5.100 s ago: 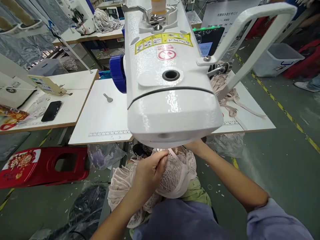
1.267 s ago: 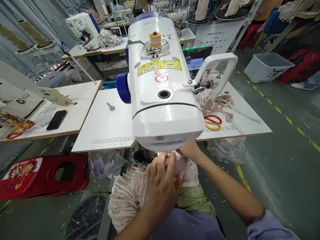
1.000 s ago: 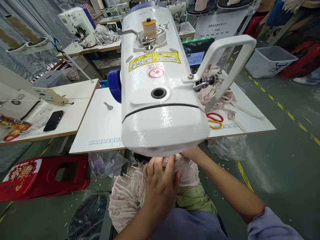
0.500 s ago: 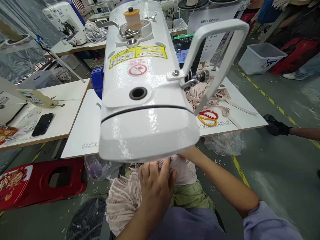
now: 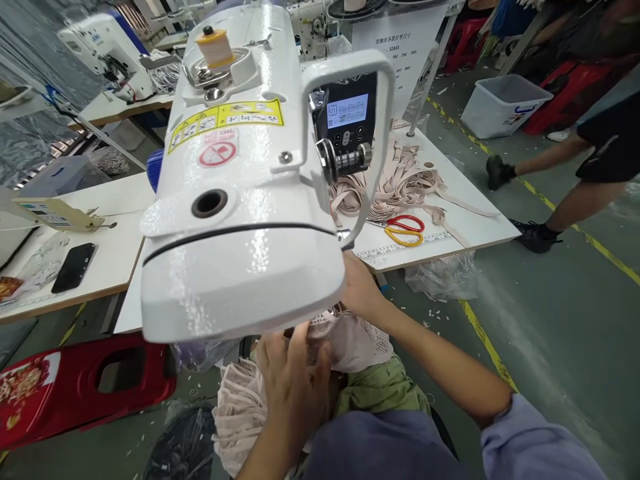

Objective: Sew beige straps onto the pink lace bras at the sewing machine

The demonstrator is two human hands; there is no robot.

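The white head of a sewing machine (image 5: 240, 280) fills the middle of the view and covers its needle area. Below its front edge, my left hand (image 5: 293, 380) has bent fingers on a beige lace garment piece (image 5: 350, 343), part of it between thumb and index finger; the fingertips are partly hidden. My right hand (image 5: 363, 290) is beyond the same piece, at the right side of the machine head, and its fingers are out of sight. Beside my left wrist, a bundle of beige lace pieces (image 5: 237, 407) hangs over my lap.
Red-and-yellow-handled scissors (image 5: 405, 230) lie on the white table (image 5: 470, 223) near a heap of beige straps (image 5: 400, 183). A control panel (image 5: 347, 110) stands behind. At left are a black phone (image 5: 73, 268) and a red stool (image 5: 90, 387). Another person's leg (image 5: 575, 193) is at right.
The view has shifted, so the machine head sits further left and the lit panel shows fully. More of my right hand is visible. My left hand's fingers have spread a little.
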